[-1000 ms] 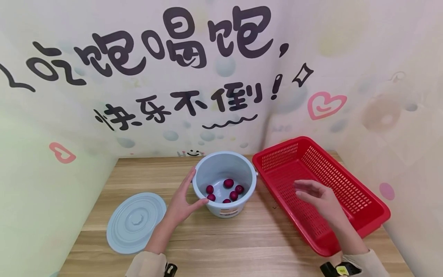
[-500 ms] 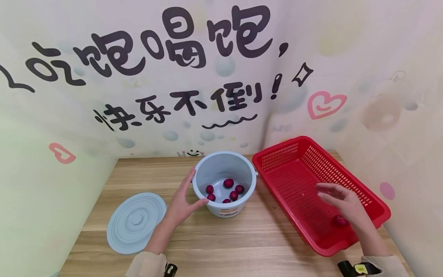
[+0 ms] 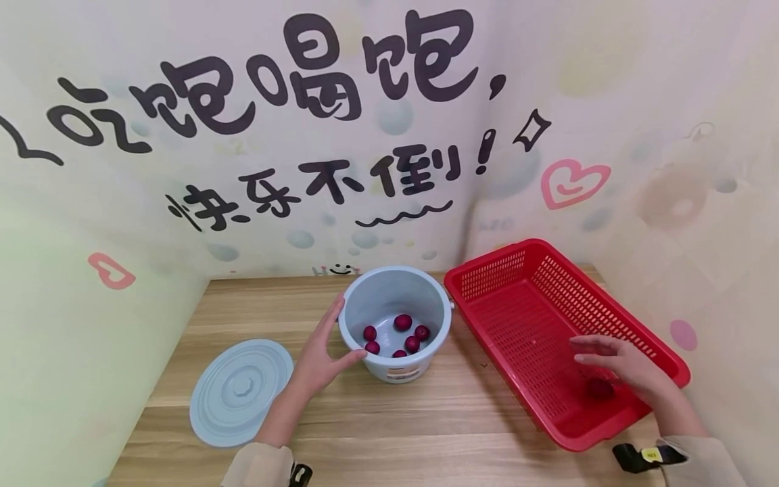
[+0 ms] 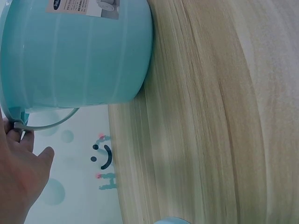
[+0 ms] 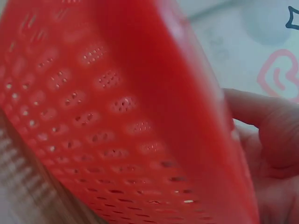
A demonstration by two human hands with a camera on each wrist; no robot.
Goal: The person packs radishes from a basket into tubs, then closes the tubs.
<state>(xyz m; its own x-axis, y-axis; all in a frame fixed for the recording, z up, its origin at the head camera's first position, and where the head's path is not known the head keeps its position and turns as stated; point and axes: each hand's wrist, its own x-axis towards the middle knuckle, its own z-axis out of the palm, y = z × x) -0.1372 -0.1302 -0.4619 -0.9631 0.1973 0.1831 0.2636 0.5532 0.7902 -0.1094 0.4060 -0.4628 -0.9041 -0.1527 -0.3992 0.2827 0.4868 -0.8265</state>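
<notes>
A light blue bucket stands on the wooden table with several dark red round fruits inside. My left hand rests against the bucket's left side, fingers straight along the wall; the left wrist view shows the bucket wall and its wire handle. To the right lies a red perforated basket. My right hand hovers with relaxed fingers over its near right corner, just above one red fruit lying on the basket floor. The right wrist view shows the basket wall close up.
The bucket's round blue lid lies flat on the table at the left. Decorated walls close in the table at the back, left and right. Bare wood runs along the front edge.
My right hand has moved from the basket's left side to its near right corner and lowered. A red fruit now lies on the basket floor. The left hand has stayed on the bucket.
</notes>
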